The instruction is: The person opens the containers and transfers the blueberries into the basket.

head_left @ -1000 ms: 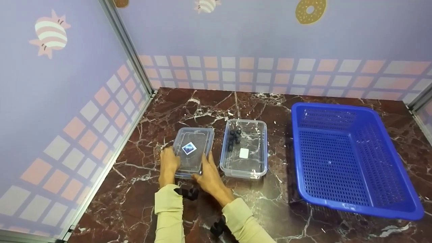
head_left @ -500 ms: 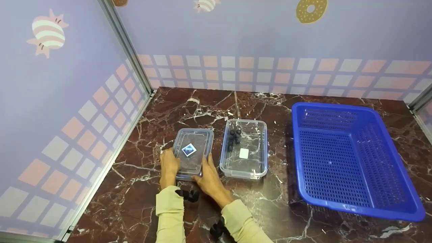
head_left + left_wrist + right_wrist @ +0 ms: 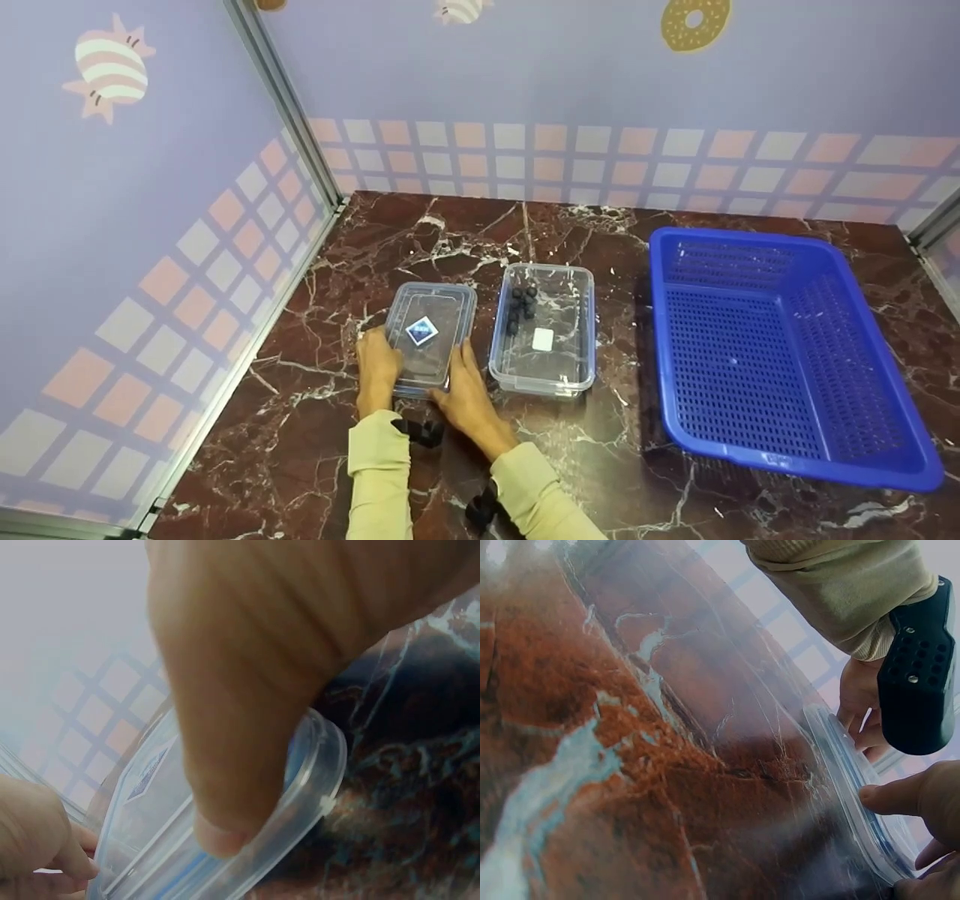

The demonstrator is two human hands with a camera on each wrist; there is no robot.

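A clear plastic food container (image 3: pixel 435 360) with a blue-and-white diamond sticker on its top rests on the marbled table between my two hands. My left hand (image 3: pixel 379 367) grips its left side, and in the left wrist view the thumb (image 3: pixel 232 787) presses on the top near the rim. On the near right corner my right hand (image 3: pixel 469 397) holds it, the thumb at the front edge and the fingers along the right side. Just to the right stands a second clear container (image 3: pixel 547 381), with several dark round berries (image 3: pixel 513 328) at its left and a white label.
A large blue plastic basket (image 3: pixel 739 360) with slotted walls stands on the right of the table (image 3: pixel 300 442). Patterned panels (image 3: pixel 480 75) rise behind the table and along its left. A black wrist camera (image 3: pixel 919 675) sits by the left sleeve.
Both hands keep their hold on the stickered container, whose tilt shifts only slightly. The second container, the berries and the basket stay where they were.
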